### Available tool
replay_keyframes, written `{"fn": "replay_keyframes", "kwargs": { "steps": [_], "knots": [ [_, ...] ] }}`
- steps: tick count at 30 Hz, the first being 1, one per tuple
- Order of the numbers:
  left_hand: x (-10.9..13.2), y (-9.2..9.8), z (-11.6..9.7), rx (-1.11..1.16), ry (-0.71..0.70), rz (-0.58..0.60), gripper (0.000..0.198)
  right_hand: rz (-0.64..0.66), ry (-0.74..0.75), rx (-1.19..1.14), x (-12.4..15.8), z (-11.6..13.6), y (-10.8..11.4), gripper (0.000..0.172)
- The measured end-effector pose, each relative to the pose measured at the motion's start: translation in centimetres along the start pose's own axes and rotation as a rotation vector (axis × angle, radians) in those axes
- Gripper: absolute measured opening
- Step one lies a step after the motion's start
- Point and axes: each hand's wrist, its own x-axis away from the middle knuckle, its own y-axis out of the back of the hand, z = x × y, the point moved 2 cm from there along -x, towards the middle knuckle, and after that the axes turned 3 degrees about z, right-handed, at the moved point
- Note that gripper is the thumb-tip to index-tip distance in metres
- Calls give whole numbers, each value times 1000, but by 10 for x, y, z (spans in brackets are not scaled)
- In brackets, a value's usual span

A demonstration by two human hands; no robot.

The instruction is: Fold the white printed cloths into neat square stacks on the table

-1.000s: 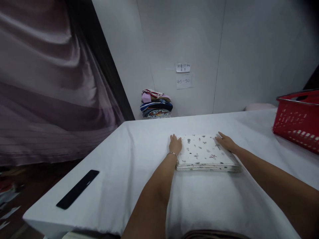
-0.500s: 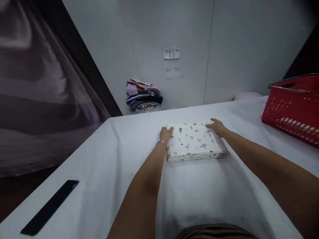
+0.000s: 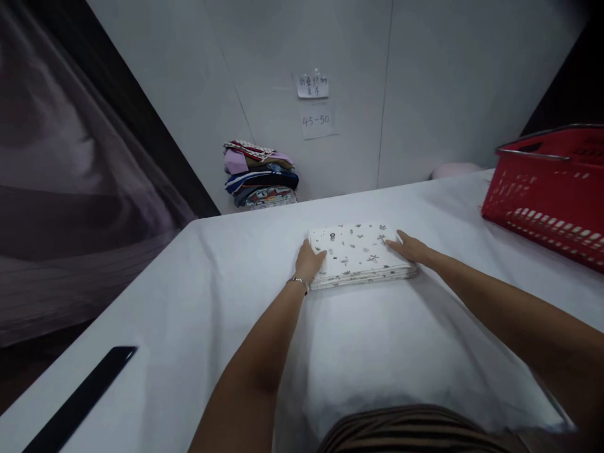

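Note:
A folded white cloth (image 3: pixel 353 251) printed with small grey plants and animals lies flat on the white-covered table, its several layers showing along the near edge. At its left side, my left hand (image 3: pixel 310 261) grips the edge, thumb on top; a thin bracelet circles that wrist. My right hand (image 3: pixel 409 247) holds the opposite side near the far right corner, thumb over the top face. The fingertips of both hands are partly hidden by the side edges of the cloth.
On the right stands a red plastic basket (image 3: pixel 547 195) with a metal handle. A pile of folded fabrics (image 3: pixel 262 176) sits beyond the far table edge, by the wall. A dark flat strip (image 3: pixel 80 399) lies at the near left. Handwritten paper signs (image 3: pixel 315 104) hang on the wall.
The camera view has shifted a little, so everything sits slightly farther left. Both hands have slid a little nearer along the cloth's sides. The cloth stays folded between them.

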Motion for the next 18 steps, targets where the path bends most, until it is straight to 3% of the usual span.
{"fn": "replay_keyframes", "kwargs": {
  "steps": [3,6,10,14,18],
  "knots": [
    [29,1,1,-33,-34,22,69,78,-57,-122,35,-1,7,81],
    [57,2,-1,-127,-94,-21,62,207,-161,-408,62,-3,12,83],
    [87,0,-13,-316,-327,-106,40,339,-177,-778,81,-12,12,57],
    [103,-16,-43,-361,-561,-75,27,328,-172,-949,90,-22,7,43],
    [110,-46,-90,-336,-762,13,23,269,-145,-1031,98,-24,5,57]
  ]
}}
